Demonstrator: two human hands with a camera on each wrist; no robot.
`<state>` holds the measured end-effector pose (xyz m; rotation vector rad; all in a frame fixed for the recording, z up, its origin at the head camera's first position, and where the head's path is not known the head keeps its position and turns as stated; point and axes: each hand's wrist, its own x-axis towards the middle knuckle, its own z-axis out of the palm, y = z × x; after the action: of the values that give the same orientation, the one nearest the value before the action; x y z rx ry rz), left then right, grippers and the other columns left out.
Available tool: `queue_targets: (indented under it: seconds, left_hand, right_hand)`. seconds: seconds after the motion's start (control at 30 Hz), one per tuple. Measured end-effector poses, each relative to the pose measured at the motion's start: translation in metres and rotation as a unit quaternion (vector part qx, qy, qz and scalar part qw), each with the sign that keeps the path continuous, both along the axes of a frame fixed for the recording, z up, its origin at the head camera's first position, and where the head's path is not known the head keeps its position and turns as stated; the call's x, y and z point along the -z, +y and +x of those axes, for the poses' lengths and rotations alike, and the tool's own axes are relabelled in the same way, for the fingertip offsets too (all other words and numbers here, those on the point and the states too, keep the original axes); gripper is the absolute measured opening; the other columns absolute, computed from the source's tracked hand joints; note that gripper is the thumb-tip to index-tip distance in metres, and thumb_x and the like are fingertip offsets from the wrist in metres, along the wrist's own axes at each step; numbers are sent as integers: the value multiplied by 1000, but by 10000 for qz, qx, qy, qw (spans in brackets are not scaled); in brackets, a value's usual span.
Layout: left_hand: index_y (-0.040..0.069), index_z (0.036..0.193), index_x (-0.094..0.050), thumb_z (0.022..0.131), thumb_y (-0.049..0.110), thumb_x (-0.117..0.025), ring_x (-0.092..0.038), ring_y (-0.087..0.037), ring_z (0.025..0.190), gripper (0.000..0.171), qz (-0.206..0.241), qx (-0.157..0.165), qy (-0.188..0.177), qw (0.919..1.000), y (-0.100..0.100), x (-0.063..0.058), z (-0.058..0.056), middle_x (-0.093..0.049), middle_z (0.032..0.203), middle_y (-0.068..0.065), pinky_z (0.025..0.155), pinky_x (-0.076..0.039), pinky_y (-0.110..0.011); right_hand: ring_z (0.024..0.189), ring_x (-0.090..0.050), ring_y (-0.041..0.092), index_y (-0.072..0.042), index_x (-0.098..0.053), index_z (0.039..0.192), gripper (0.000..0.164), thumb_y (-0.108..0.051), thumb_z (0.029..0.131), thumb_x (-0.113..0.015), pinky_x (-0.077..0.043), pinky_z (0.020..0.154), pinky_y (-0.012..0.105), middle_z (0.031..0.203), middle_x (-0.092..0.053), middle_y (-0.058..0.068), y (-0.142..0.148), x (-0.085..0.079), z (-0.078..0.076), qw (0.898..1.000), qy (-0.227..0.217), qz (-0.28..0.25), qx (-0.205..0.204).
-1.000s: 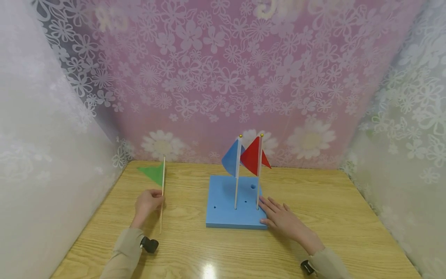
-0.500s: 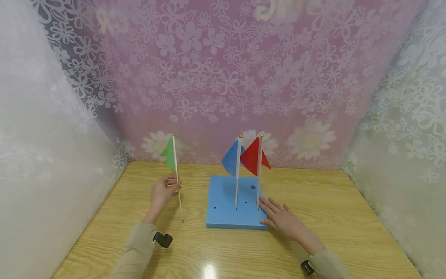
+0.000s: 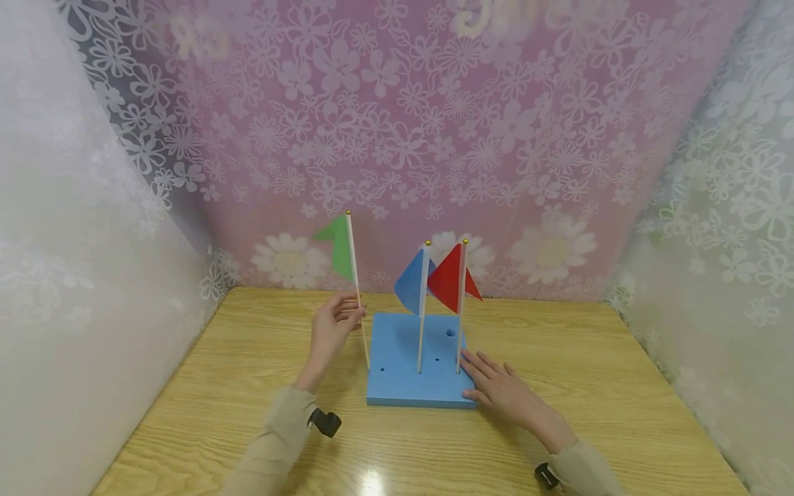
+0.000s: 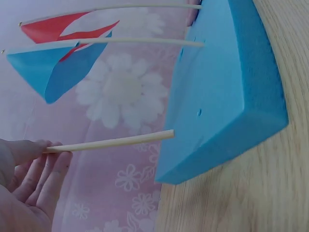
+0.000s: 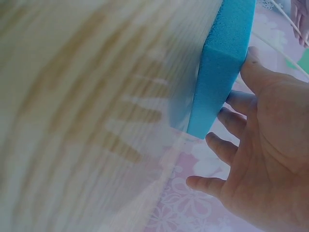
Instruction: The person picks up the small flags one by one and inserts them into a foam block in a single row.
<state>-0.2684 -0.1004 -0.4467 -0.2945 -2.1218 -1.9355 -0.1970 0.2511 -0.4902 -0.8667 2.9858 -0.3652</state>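
My left hand (image 3: 331, 329) pinches the wooden stick of a small green flag (image 3: 342, 249) between thumb and fingertips. The stick tilts slightly, its bare lower end close above the left edge of a blue foam block (image 3: 400, 389). In the left wrist view that stick end (image 4: 166, 134) is apart from the block's top, near a small hole (image 4: 199, 112). A blue flag (image 3: 411, 282) and a red flag (image 3: 448, 279) stand upright in the block. My right hand (image 3: 505, 393) rests at the block's right edge, its fingers (image 5: 231, 123) spread and straight against the side.
The block's top has further holes, among them a larger one (image 3: 450, 332) at the back right. It lies on a wood-grain table (image 3: 546, 331). Flower-patterned pink and white curtains (image 3: 397, 138) enclose the back and both sides.
My left hand has carried the green flag right and upward from the table's left side to the block, and its stick now leans slightly left at the top. The right hand stays put.
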Motion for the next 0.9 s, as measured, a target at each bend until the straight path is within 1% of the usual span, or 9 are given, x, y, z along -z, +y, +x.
queue_targets:
  seconds: [0.1,0.17,0.23,0.37,0.43,0.63,0.73,0.8,0.9]
  left_hand:
    - [-2,122,-65,94,0,-70,-69,-47,99,29,141,148,198,9996,10,0,-1,-69,114,-30,77,-63,-42]
    - [-3,122,-65,94,-1,-70,-69,-47,97,28,152,185,349,9991,15,2,-3,-69,112,-30,76,-63,-40]
    - [-3,121,-65,93,0,-71,-70,-46,96,29,194,243,425,9986,19,4,-2,-70,110,-29,75,-63,-40]
    - [-3,119,-66,92,1,-72,-70,-46,94,28,293,326,442,9981,24,9,-2,-71,107,-29,73,-63,-40]
    - [-3,119,-67,92,0,-72,-70,-47,93,27,275,336,456,9980,26,12,-1,-71,106,-29,74,-63,-40]
    - [0,116,-68,91,-2,-72,-71,-44,92,25,185,340,538,9978,28,13,2,-71,106,-30,74,-63,-41]
    - [-1,115,-68,91,-4,-72,-72,-42,91,25,162,322,572,9977,29,14,1,-71,105,-30,72,-63,-40]
    - [-2,116,-67,91,-3,-72,-72,-42,91,26,127,308,580,9978,29,15,1,-72,104,-28,72,-63,-41]
    - [-4,116,-67,90,-5,-72,-70,-47,91,26,92,332,610,9975,30,17,3,-72,104,-29,73,-63,-46]
  right_hand:
    - [148,-31,43,-6,-38,156,64,-39,104,-55,-28,106,79,162,-33,16,0,1,0,10000,38,11,-5]
    - [148,-31,43,-6,-39,156,64,-39,104,-55,-29,106,79,162,-34,16,0,2,-1,10000,55,18,-5]
    - [148,-31,43,-6,-38,156,64,-40,104,-54,-29,106,79,162,-34,16,1,2,-1,10000,59,32,-5]
    - [148,-30,42,-7,-38,157,65,-43,104,-53,-28,107,78,163,-33,15,2,3,-1,10000,24,79,16]
    - [149,-30,42,-7,-37,157,65,-43,105,-52,-28,107,78,163,-33,14,2,4,-2,10000,13,75,18]
    - [148,-31,43,-6,-38,156,65,-41,104,-54,-28,107,79,162,-34,15,1,3,-1,10000,19,-2,27]
    - [148,-31,42,-6,-39,156,64,-40,104,-55,-28,106,78,162,-34,15,1,2,-1,10000,34,-9,24]
    - [148,-31,42,-7,-39,156,64,-40,104,-54,-29,106,78,162,-34,15,1,3,-1,10000,40,-12,25]
    - [148,-31,42,-7,-38,156,64,-40,104,-54,-29,106,78,162,-34,15,1,3,-1,10000,36,-8,23]
